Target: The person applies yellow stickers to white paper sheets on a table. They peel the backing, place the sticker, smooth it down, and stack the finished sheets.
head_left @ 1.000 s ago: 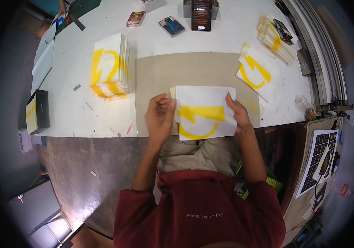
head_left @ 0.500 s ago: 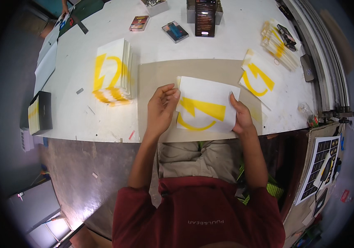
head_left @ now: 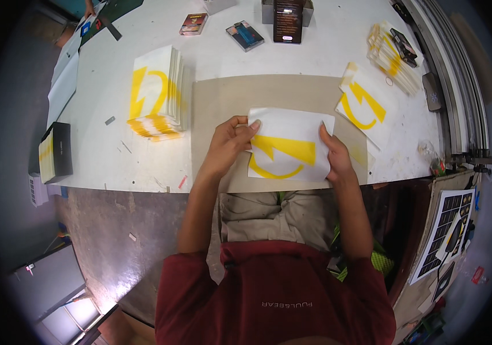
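Observation:
Between my hands is a white sheet (head_left: 289, 126) with a yellow printed shape, held over the near edge of the table. My left hand (head_left: 230, 145) pinches its left edge, thumb on top and the other fingers partly behind. On the opposite edge my right hand (head_left: 339, 156) grips it, thumb in front and most fingers hidden underneath. A thick stack of similar yellow-marked white pieces (head_left: 153, 95) stands to the left. To the right lies another printed white piece (head_left: 363, 106), flat on the table.
Beyond that piece, a fanned pile (head_left: 392, 60) bears a small dark object (head_left: 404, 47). A phone (head_left: 288, 22) leans on a grey box at the back, near two small packs, one red (head_left: 193, 24) and one dark (head_left: 244, 35). A metal rail (head_left: 450, 86) borders the right side.
My left hand has moved slightly right, and its thumb now presses onto the sheet's left edge. The sheet sits a little more level. My right hand keeps its grip.

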Tool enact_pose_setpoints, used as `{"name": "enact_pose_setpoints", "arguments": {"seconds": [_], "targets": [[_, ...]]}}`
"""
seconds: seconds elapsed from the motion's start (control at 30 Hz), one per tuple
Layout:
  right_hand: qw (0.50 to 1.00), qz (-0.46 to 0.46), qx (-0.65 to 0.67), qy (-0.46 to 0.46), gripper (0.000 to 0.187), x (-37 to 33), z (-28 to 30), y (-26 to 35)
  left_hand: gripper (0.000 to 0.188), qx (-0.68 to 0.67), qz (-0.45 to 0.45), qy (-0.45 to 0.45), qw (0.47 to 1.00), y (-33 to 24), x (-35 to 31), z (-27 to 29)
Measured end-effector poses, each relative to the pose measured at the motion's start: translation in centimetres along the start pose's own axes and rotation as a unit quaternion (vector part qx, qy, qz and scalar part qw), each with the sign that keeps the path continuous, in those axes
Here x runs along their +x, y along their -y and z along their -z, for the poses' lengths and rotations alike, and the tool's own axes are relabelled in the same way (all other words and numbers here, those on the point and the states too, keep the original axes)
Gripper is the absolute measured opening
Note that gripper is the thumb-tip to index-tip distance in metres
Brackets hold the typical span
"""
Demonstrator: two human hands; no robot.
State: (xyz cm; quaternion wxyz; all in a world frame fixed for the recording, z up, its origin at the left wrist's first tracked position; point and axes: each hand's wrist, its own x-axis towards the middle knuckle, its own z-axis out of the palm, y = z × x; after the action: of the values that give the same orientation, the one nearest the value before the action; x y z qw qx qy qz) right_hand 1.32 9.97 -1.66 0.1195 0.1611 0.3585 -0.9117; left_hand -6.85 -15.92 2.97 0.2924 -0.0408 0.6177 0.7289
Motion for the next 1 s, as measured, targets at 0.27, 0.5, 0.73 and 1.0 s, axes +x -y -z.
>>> {"name": "enact_pose_setpoints", "arguments": {"seconds": [0.27,0.5,0.73,1.0], "targets": [[0.999,-0.038,0.011,-0.008,0.051,1.3,0.7,1.1,0.052,0.017,-0.087,0.035,0.995,1.9,1.0,1.7],[1.0,-0.021,0.013,-0.002,0.053,1.3,-0.7,1.5,0.036,-0.074,-0.041,0.022,0.996,3.3,0.6,0.3],[0.994,-0.042,0.036,0.092,0.055,1.8,1.4,2.1,0.025,0.073,-0.079,0.233,0.967,1.4,2.6,1.3],[0.995,0.03,-0.031,0.092,0.052,1.0,4.0,2.9,0.041,-0.021,-0.01,0.19,0.981,2.6,4.8,1.3]]}}
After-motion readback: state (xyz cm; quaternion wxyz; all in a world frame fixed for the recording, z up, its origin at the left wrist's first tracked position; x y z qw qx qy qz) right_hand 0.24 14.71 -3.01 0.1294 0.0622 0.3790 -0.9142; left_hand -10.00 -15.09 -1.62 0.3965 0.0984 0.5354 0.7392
